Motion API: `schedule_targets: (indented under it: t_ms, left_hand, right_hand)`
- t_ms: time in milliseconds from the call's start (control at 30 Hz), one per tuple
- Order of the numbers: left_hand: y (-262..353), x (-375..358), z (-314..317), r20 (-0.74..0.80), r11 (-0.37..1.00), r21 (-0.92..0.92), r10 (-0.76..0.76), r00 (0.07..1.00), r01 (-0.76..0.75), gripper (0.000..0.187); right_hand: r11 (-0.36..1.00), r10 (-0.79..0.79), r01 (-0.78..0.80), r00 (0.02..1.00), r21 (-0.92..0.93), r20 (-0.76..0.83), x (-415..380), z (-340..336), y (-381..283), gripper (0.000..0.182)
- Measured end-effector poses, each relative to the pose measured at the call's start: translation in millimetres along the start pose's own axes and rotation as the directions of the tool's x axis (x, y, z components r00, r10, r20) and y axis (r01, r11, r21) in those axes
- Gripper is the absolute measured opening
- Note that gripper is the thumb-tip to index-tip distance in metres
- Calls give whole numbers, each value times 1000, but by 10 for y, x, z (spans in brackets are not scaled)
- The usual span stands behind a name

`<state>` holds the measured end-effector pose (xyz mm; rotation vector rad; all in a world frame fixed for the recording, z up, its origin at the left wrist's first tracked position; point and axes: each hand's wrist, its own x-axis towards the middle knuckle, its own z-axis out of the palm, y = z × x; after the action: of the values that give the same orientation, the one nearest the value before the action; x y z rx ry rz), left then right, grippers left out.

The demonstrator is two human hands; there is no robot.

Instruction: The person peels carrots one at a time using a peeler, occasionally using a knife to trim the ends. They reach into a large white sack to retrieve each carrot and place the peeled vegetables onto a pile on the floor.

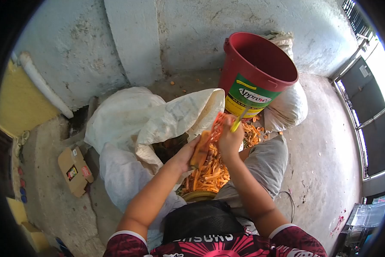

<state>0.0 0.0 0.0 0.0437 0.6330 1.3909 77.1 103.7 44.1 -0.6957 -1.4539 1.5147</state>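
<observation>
The left hand (187,154) grasps a long orange chunk (200,150); the right hand (232,136) clenches a yellow-handled tool (235,125) above thin orange strips (211,174). Left, a crumpled white woven sack (175,116); far right, a maroon plastic bucket (229,68).

A short-sleeved jersey (226,248) in dark maroon and black is worn, marked with a bright pink sunburst (218,249) and white lettering (205,237) that is partly covered and cannot be fully read. The patterned left sleeve (126,247) and right sleeve (297,243) are both edged with a white band, while the left hand (187,153) and right hand (232,136) are left bare. The front is overlain by a black mesh panel (203,219), and the right leg is covered by plain grey trousers (267,167).
</observation>
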Motion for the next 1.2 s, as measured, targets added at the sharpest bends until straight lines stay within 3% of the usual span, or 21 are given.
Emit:
schedule_targets:
  t_ms: [33, 67, 167, 267, 400, 467, 500, 567, 600, 633, 700, 733, 833, 867, 900, 967, 1067, 1167, 1200]
  left_hand:
    - [14, -54, 95, -73, 1000, 12, 26, 997, -26, 41]
    - [22, -74, 132, -144, 998, 26, 52, 988, -48, 40]
    - [53, -90, 90, -142, 995, -70, 58, 988, -69, 34]
    - [48, -12, -27, -12, 998, 20, 55, 998, -55, 29]
    - [138, -118, 224, -139, 985, 158, 91, 986, -69, 31]
    - [128, -104, 126, -154, 963, 267, 80, 985, -36, 34]
    - [105, -137, 111, -101, 960, 280, 36, 994, -7, 35]
    - [1, -205, 93, 7, 948, 313, -62, 998, 56, 39]
    - [-27, -204, 99, 105, 962, 258, -121, 987, 91, 40]
    - [7, -213, 184, 3, 962, 256, -98, 995, 94, 40]
    - [53, -278, 387, -200, 966, 241, -48, 979, 97, 40]
    - [25, -143, 213, -59, 985, 173, 27, 998, -16, 41]
    - [63, -67, -11, -43, 998, 56, -31, 999, 34, 41]
    - [79, -55, -47, 115, 999, -10, -35, 993, 37, 39]
    - [71, -36, -65, 68, 1000, -14, -10, 998, 11, 39]
    - [33, 13, -66, -20, 999, -19, 36, 999, -36, 38]
    - [49, -40, 61, -43, 998, -44, 32, 999, -34, 35]
    - [19, -14, -22, -7, 998, -61, 0, 1000, 0, 35]
    - [28, -38, 2, -32, 999, 47, -16, 999, 17, 36]
  right_hand:
    - [994, -56, 55, 998, -92, -11, -106, 52, 22, 14]
    - [899, -164, 158, 986, -408, 19, -181, 49, 109, 11]
    - [873, -172, 165, 985, -458, 28, -322, 165, 55, 16]
    - [834, -168, 135, 986, -535, -13, -249, 166, -42, 17]
    - [837, -143, 119, 990, -534, -3, -168, 217, -77, 19]
    - [819, -237, 134, 964, -558, -117, 40, 125, 88, 16]
    - [812, -282, 138, 943, -568, -175, 187, 47, 158, 15]
    - [774, -272, 0, 903, -633, -333, 560, -230, 126, 16]
    - [790, -307, 28, 883, -613, -355, 794, -525, 362, 17]
    - [803, -344, 62, 860, -593, -376, 973, -720, 582, 18]
    - [812, -341, 64, 859, -580, -381, 950, -721, 401, 18]
    - [814, -336, 62, 861, -577, -381, 904, -729, 292, 18]
    - [894, -205, 61, 937, -443, -284, 624, -493, 189, 18]
    - [914, -140, 34, 962, -405, -235, 467, -345, 80, 17]
    - [930, -74, 2, 980, -367, -182, 298, -195, -12, 16]
    - [951, -141, 126, 989, -281, -35, 44, -11, -14, 14]
    - [901, -145, 140, 989, -410, 19, -252, 129, -30, 16]
    - [835, -257, 236, 966, -497, 26, -299, 146, -87, 18]
    - [841, -267, 226, 964, -491, -13, -250, 118, -48, 19]
